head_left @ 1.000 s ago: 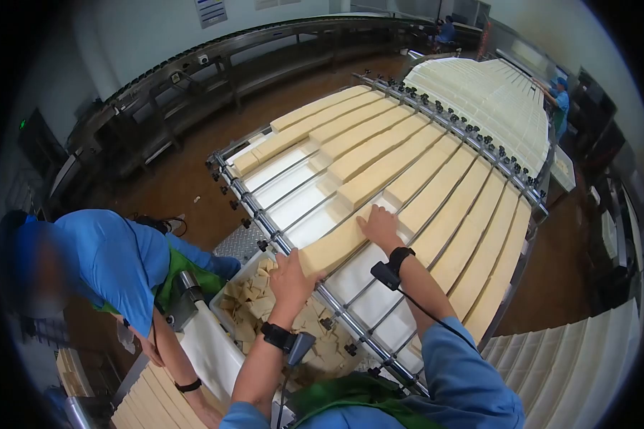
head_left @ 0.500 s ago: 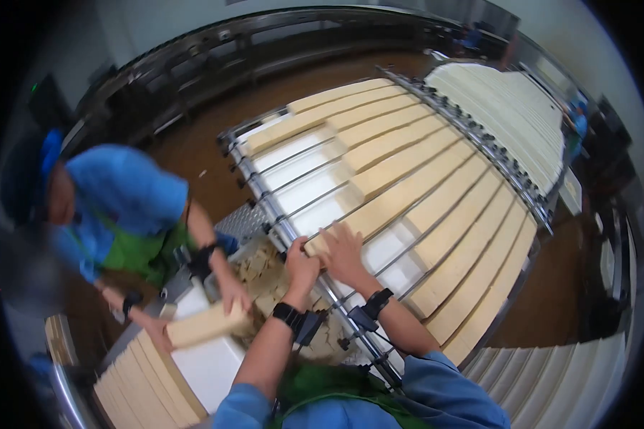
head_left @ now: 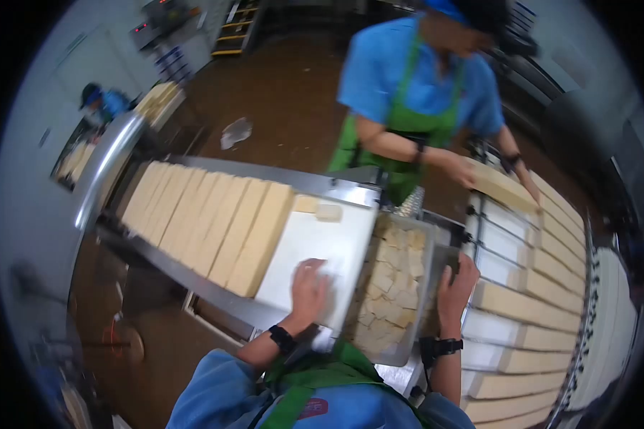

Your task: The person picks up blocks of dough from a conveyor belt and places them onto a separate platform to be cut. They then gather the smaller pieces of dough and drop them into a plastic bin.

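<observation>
Over the white board (head_left: 304, 247), my left hand (head_left: 309, 289) is blurred, its fingers apart and holding nothing. To its left, long cream blocks (head_left: 215, 222) lie side by side; the nearest is a short way from my fingers. My right hand (head_left: 456, 286) is at the near edge of the slotted rack (head_left: 494, 268), beyond the bin, with thumb and fingers apart and nothing between them. Between my hands stands a bin (head_left: 416, 314) of thin cream pieces (head_left: 390, 286). Two small pieces (head_left: 318, 207) lie on the board's far end.
Across from me a co-worker (head_left: 415, 93) in blue and green holds a long block (head_left: 504, 187) over the rack with both hands. Rows of blocks (head_left: 526, 297) lie on the rack. A curved metal rail (head_left: 107, 168) stands at the left, with another person (head_left: 107, 104) behind.
The view has swung left, toward the board and its blocks. Both my hands have let go of the block on the rack and moved apart. The co-worker's block is now over the rack.
</observation>
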Action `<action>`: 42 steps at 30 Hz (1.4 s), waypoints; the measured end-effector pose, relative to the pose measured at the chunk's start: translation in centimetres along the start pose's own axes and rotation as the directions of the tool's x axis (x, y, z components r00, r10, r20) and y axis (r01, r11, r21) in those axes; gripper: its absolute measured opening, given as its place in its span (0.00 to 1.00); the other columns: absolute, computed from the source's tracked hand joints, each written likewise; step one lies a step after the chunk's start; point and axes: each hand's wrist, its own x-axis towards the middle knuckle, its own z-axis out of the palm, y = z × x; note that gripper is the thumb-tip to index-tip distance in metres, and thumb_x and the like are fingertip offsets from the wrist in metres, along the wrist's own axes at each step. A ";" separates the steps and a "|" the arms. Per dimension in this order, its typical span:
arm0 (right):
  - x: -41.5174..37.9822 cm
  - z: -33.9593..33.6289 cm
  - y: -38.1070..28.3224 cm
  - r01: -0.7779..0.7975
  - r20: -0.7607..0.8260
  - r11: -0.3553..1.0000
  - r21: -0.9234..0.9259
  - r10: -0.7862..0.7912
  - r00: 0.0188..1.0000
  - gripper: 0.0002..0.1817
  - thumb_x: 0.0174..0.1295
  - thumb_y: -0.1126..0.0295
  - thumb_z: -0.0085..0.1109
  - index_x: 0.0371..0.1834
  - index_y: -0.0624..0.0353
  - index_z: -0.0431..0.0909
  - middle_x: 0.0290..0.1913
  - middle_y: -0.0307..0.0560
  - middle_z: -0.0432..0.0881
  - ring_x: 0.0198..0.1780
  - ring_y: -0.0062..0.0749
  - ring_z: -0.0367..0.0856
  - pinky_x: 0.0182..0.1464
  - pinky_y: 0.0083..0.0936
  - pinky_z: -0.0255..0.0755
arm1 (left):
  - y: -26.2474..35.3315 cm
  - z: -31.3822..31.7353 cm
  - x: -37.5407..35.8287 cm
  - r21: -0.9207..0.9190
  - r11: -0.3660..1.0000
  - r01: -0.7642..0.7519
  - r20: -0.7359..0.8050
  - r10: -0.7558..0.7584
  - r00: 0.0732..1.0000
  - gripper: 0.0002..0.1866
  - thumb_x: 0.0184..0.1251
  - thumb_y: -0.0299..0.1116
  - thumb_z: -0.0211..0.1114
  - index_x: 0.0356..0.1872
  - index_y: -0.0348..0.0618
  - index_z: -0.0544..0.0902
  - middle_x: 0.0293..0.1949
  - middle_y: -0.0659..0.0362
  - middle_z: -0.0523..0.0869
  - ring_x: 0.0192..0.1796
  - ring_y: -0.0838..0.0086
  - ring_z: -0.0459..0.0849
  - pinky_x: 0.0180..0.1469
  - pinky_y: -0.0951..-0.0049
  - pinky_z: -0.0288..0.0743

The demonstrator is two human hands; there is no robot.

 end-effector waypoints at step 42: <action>1.1 21.7 -16.2 0.187 0.368 0.982 0.029 -0.185 0.911 0.27 0.69 0.51 0.64 0.52 0.68 0.79 0.48 0.66 0.84 0.51 0.61 0.82 0.58 0.53 0.75 | -10.4 -9.6 -0.2 0.263 0.872 0.414 0.217 -0.471 0.855 0.52 0.45 0.42 0.86 0.73 0.44 0.67 0.67 0.39 0.69 0.65 0.42 0.77 0.65 0.48 0.77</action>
